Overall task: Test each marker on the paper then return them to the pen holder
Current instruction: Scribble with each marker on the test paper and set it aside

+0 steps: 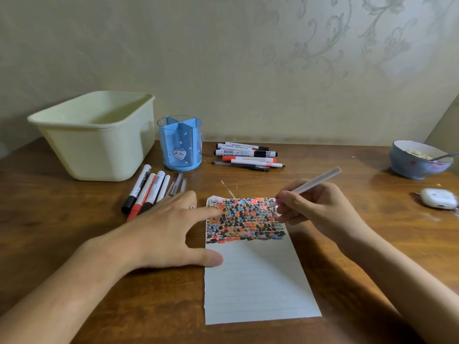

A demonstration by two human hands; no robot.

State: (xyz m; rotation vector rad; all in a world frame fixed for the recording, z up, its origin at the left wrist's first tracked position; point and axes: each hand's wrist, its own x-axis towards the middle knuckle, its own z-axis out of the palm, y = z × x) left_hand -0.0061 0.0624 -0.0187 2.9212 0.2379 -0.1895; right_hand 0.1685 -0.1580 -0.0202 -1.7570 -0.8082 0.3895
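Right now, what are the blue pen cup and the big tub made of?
The pen cup looks like see-through blue plastic: you can see its inner dividers through the glossy wall. The tub looks like pale cream plastic, smooth with a soft sheen and a rolled rim. Both are probably plastic, going only by look.

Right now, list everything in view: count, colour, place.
paper: one, white lined, top covered in black, red and blue scribbles, table centre
pen holder: one, blue, no markers showing in it, behind the paper
left markers: several, black, red and white, left of the paper
far markers: several, beside the holder
bin: one, cream, far left
bowl: one, blue, with spoon, far right
case: one, white, right edge
table: brown wood
left hand: flat, fingers on paper edge
right hand: grip on white pen
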